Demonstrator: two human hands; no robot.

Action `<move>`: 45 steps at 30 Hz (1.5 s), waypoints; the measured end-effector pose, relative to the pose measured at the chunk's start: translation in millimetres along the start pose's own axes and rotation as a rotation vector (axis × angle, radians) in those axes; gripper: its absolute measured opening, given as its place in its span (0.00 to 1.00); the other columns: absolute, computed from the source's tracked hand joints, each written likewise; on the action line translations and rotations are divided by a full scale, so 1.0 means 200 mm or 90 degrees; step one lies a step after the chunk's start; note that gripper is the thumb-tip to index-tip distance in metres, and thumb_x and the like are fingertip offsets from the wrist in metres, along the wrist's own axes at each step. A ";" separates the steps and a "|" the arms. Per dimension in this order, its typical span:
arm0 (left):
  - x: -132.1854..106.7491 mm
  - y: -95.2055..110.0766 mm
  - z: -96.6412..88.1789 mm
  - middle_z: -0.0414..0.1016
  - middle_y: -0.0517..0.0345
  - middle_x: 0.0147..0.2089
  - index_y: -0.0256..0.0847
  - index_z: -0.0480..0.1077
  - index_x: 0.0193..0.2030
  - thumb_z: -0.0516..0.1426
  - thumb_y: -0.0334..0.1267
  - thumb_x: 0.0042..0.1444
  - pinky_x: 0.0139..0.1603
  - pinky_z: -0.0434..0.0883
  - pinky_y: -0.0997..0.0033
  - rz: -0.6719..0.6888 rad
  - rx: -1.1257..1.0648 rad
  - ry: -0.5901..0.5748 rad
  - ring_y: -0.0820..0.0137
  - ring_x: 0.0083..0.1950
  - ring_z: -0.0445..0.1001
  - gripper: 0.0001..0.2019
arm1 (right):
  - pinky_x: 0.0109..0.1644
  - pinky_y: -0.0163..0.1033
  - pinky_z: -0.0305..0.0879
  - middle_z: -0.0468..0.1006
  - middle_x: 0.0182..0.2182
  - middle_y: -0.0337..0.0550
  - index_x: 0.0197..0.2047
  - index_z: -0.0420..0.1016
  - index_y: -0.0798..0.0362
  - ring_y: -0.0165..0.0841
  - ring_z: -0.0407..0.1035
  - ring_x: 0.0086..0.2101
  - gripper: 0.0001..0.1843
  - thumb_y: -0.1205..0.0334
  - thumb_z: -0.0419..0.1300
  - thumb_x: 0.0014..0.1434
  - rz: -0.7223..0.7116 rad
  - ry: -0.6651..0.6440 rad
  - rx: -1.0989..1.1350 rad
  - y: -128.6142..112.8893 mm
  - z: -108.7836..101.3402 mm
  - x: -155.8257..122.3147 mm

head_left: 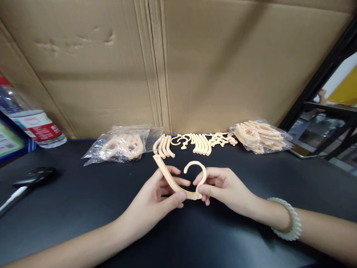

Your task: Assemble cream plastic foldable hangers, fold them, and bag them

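Observation:
My left hand (164, 190) grips a curved beige hanger arm (169, 178) between thumb and fingers, its free end pointing up and left. My right hand (220, 186) pinches the base of a beige hanger hook (205, 171), whose curl opens to the left. The hook's base meets the lower right end of the arm; my right fingertips partly cover the joint, so I cannot tell whether they are locked together. Behind my hands lie rows of loose hanger arms (201, 144), another group of arms (166, 146), loose hooks (182, 140) and small beige pieces (222, 139).
Clear plastic bags of beige parts lie at the left (122, 145) and right (259, 136). A water bottle (41, 126) stands far left, near a black object with a white cable (16, 196). A cardboard wall (111, 74) rises behind the black table (97, 197).

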State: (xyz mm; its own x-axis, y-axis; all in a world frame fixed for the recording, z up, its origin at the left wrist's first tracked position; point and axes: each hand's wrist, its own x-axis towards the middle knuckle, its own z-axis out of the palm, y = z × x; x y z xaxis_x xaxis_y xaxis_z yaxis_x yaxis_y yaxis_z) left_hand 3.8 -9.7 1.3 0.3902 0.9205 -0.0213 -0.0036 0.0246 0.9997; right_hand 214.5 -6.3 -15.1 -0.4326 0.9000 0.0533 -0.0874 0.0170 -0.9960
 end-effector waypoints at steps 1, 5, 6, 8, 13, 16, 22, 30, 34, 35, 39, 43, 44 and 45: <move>0.00 0.00 0.00 0.81 0.53 0.40 0.40 0.66 0.44 0.66 0.38 0.51 0.38 0.78 0.68 -0.017 -0.014 -0.032 0.64 0.40 0.80 0.17 | 0.30 0.34 0.72 0.76 0.25 0.38 0.38 0.76 0.56 0.26 0.71 0.24 0.11 0.59 0.68 0.53 0.004 -0.011 0.011 0.00 0.00 0.00; 0.00 0.01 -0.01 0.83 0.52 0.38 0.38 0.68 0.37 0.65 0.39 0.55 0.40 0.77 0.74 -0.048 -0.074 -0.042 0.69 0.39 0.81 0.11 | 0.39 0.42 0.76 0.81 0.36 0.46 0.49 0.74 0.55 0.33 0.76 0.33 0.17 0.58 0.64 0.58 -0.066 -0.007 -0.081 -0.01 -0.08 0.03; 0.00 0.01 -0.02 0.83 0.52 0.39 0.38 0.68 0.37 0.65 0.38 0.55 0.41 0.77 0.74 -0.054 -0.090 -0.030 0.69 0.39 0.81 0.10 | 0.43 0.44 0.76 0.81 0.39 0.47 0.51 0.73 0.54 0.35 0.76 0.37 0.17 0.59 0.62 0.60 -0.112 0.016 -0.167 -0.01 -0.12 0.04; 0.01 0.02 -0.03 0.83 0.53 0.40 0.38 0.68 0.37 0.66 0.37 0.55 0.42 0.76 0.75 -0.060 -0.118 -0.020 0.70 0.39 0.81 0.10 | 0.53 0.50 0.71 0.80 0.44 0.49 0.55 0.72 0.51 0.39 0.74 0.45 0.17 0.61 0.57 0.63 -0.212 0.082 -0.411 -0.01 -0.22 0.07; 0.01 0.01 -0.04 0.83 0.53 0.40 0.38 0.68 0.37 0.65 0.36 0.56 0.46 0.76 0.73 -0.062 -0.160 -0.024 0.69 0.41 0.81 0.09 | 0.57 0.59 0.65 0.74 0.51 0.54 0.62 0.65 0.52 0.46 0.67 0.52 0.23 0.66 0.53 0.64 -0.263 0.085 -0.836 0.02 -0.42 0.13; 0.01 0.00 -0.05 0.83 0.52 0.41 0.38 0.68 0.38 0.65 0.36 0.57 0.47 0.76 0.72 -0.066 -0.170 -0.021 0.69 0.42 0.81 0.09 | 0.54 0.57 0.67 0.75 0.48 0.56 0.64 0.62 0.56 0.46 0.69 0.48 0.24 0.67 0.51 0.65 -0.253 0.087 -0.884 0.04 -0.44 0.14; 0.02 0.00 -0.05 0.83 0.52 0.42 0.38 0.68 0.37 0.65 0.36 0.56 0.47 0.76 0.72 -0.065 -0.172 -0.025 0.68 0.43 0.81 0.09 | 0.52 0.53 0.69 0.77 0.45 0.51 0.54 0.70 0.53 0.43 0.71 0.46 0.17 0.70 0.54 0.61 -0.277 0.141 -0.791 0.04 -0.45 0.15; 0.01 0.01 -0.04 0.83 0.52 0.39 0.37 0.70 0.35 0.67 0.37 0.53 0.45 0.77 0.72 -0.059 -0.191 -0.012 0.68 0.41 0.81 0.11 | 0.51 0.49 0.68 0.76 0.39 0.47 0.39 0.76 0.51 0.39 0.70 0.43 0.10 0.68 0.53 0.63 -0.328 0.102 -0.748 0.02 -0.49 0.20; 0.01 0.01 -0.05 0.83 0.53 0.39 0.38 0.70 0.36 0.68 0.38 0.52 0.46 0.77 0.72 -0.059 -0.195 -0.010 0.69 0.40 0.81 0.12 | 0.50 0.48 0.68 0.74 0.39 0.49 0.36 0.77 0.52 0.39 0.71 0.42 0.11 0.67 0.53 0.63 -0.350 0.126 -0.730 0.02 -0.49 0.21; 0.01 0.01 -0.05 0.83 0.53 0.39 0.38 0.70 0.36 0.68 0.39 0.52 0.45 0.76 0.72 -0.062 -0.194 -0.011 0.69 0.39 0.81 0.12 | 0.48 0.47 0.68 0.74 0.39 0.48 0.36 0.76 0.53 0.38 0.71 0.40 0.11 0.66 0.53 0.64 -0.355 0.152 -0.703 0.01 -0.48 0.21; 0.01 0.01 -0.05 0.83 0.53 0.39 0.38 0.70 0.37 0.67 0.40 0.53 0.43 0.76 0.73 -0.072 -0.188 -0.013 0.69 0.38 0.81 0.12 | 0.32 0.37 0.69 0.74 0.43 0.46 0.44 0.72 0.52 0.30 0.73 0.30 0.10 0.59 0.53 0.66 -0.336 0.291 -0.425 -0.03 -0.42 0.18; 0.02 0.01 -0.05 0.82 0.53 0.40 0.38 0.69 0.38 0.67 0.39 0.53 0.43 0.76 0.73 -0.069 -0.189 -0.012 0.69 0.38 0.81 0.13 | 0.43 0.42 0.73 0.76 0.44 0.46 0.44 0.75 0.52 0.34 0.76 0.38 0.10 0.56 0.59 0.63 -0.345 0.312 -0.276 -0.06 -0.31 0.11; 0.02 0.01 -0.05 0.82 0.52 0.40 0.38 0.69 0.39 0.67 0.39 0.53 0.43 0.75 0.73 -0.068 -0.188 -0.012 0.69 0.38 0.81 0.13 | 0.46 0.43 0.72 0.77 0.44 0.46 0.43 0.76 0.51 0.34 0.75 0.38 0.10 0.56 0.59 0.63 -0.338 0.308 -0.255 -0.07 -0.29 0.09; 0.02 0.01 -0.05 0.82 0.52 0.40 0.38 0.69 0.39 0.67 0.38 0.54 0.44 0.75 0.72 -0.067 -0.186 -0.013 0.69 0.38 0.81 0.13 | 0.46 0.44 0.72 0.78 0.44 0.46 0.42 0.77 0.51 0.34 0.75 0.38 0.10 0.55 0.59 0.63 -0.324 0.307 -0.231 -0.07 -0.26 0.08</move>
State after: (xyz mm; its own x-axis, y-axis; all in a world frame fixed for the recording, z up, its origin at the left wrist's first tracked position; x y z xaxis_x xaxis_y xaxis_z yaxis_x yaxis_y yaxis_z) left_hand -4.7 -1.6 2.4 0.4203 0.8993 -0.1211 -0.2260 0.2330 0.9459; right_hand 255.9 30.2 -4.5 0.0259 0.8316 0.5547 0.1648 0.5438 -0.8229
